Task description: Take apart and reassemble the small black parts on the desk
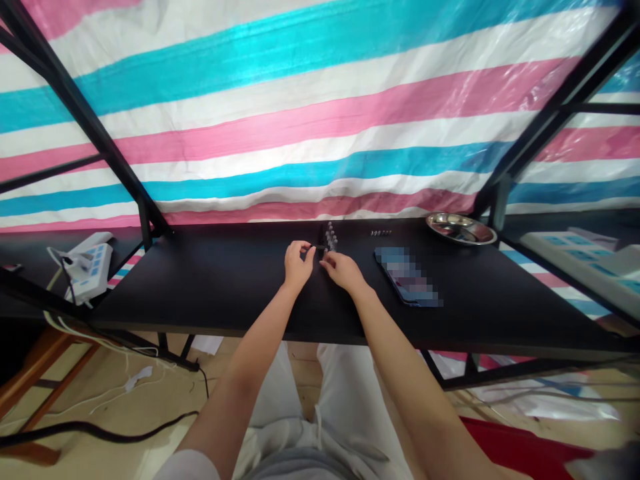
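White trousers (350, 387) under me, lap square to the worktop (210, 287), and both forearms reached straight in over its edge! Out at the far end, my left hand (299, 265) had thumb and finger pinched on a thin dark strip (319, 247), held low and pointing right, probably to keep its free end steady by the other hand. And there was my right hand (345, 270), fingertips drawn together at the near end of the studs (331, 235); whether they gripped one, I couldn't tell, it was too small. Those studs, greyish and clear, ran away from me in a line near the back edge, right between my hands, a spot that likely spared either arm from crossing over.

Off to the right, a short row of bits (381, 233), lined up neatly, perhaps for easy counting! Nearer me lay the phone (407, 277), flat and slanted, beside my right wrist but clear of it. And the shiny dish (463, 230) sat at the far right corner, seemingly parked out of elbow range.
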{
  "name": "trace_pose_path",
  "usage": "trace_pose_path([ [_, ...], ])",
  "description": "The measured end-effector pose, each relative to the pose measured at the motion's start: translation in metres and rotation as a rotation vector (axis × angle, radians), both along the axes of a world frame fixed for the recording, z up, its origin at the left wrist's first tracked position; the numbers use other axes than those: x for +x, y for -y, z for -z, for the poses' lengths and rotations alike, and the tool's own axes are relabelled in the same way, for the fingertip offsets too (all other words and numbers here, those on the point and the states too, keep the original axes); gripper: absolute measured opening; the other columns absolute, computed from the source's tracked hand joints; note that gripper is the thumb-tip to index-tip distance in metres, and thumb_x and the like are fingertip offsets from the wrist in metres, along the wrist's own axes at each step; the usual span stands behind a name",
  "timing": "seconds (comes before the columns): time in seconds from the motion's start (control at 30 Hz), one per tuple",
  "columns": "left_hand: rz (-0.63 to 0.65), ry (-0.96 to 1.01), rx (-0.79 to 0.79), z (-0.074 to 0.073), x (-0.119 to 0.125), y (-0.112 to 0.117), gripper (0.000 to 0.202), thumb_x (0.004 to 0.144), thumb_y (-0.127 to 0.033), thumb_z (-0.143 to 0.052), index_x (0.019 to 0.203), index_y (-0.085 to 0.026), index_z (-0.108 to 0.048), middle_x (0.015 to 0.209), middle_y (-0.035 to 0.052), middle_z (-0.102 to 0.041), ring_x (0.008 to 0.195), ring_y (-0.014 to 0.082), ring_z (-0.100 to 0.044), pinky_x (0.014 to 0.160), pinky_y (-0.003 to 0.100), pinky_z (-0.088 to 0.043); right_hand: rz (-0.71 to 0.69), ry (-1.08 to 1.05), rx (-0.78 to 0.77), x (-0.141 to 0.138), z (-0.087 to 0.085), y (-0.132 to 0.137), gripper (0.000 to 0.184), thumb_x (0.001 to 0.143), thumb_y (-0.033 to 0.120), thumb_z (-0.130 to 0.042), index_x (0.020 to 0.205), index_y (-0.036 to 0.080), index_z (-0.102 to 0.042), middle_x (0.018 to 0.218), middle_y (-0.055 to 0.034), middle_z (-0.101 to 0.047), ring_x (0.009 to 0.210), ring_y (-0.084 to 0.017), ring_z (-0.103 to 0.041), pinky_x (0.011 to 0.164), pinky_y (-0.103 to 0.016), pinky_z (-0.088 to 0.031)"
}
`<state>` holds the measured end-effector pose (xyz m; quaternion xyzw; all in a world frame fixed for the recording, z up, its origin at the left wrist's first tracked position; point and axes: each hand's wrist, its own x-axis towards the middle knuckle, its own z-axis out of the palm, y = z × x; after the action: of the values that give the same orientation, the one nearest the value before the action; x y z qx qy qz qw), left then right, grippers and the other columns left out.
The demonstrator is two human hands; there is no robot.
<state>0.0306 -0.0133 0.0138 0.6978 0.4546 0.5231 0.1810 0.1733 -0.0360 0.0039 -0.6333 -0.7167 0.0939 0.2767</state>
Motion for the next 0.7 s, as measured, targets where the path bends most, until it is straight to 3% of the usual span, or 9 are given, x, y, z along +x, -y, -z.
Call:
trace_pose_path([
  [0.2,-0.005,-0.001,0.028,-0.001,-0.0004,0.0018,0.011,0.083,-0.026,-0.05,0.086,-0.018,-0.056,0.086,0.0048,-0.058,0.079,0.0139,-0.052,0.078,0.029,-0.041,-0.035,0.025,0.001,-0.0012,-0.0017,0.0024,0.01,0.083,0.026,-0.049,0.081,0.021,-0.057,0.078,-0.0036,-0.064,0.07,-0.016,-0.056,0.062,-0.025,-0.035],
  [0.5,0.14,-0.018,0.176,-0.0038,-0.0011,0.0086,0.021,0.087,-0.027,-0.044,0.098,-0.019,-0.059,0.092,0.0063,-0.059,0.085,0.0144,-0.053,0.082,0.03,-0.044,-0.077,0.015,0.028,-0.0019,-0.0026,0.0031,0.009,0.082,0.026,-0.049,0.076,0.02,-0.055,0.074,-0.0035,-0.063,0.067,-0.016,-0.055,0.062,-0.024,-0.035],
  [0.7,0.152,0.009,0.239,-0.0025,-0.0006,0.0068,0.019,0.085,-0.023,-0.046,0.097,-0.019,-0.061,0.088,0.005,-0.059,0.081,0.0129,-0.054,0.077,0.029,-0.046,-0.053,-0.055,0.075,-0.001,0.0011,0.0005,0.012,0.077,0.03,-0.054,0.07,0.02,-0.054,0.064,-0.0018,-0.06,0.057,-0.014,-0.051,0.057,-0.024,-0.034],
])
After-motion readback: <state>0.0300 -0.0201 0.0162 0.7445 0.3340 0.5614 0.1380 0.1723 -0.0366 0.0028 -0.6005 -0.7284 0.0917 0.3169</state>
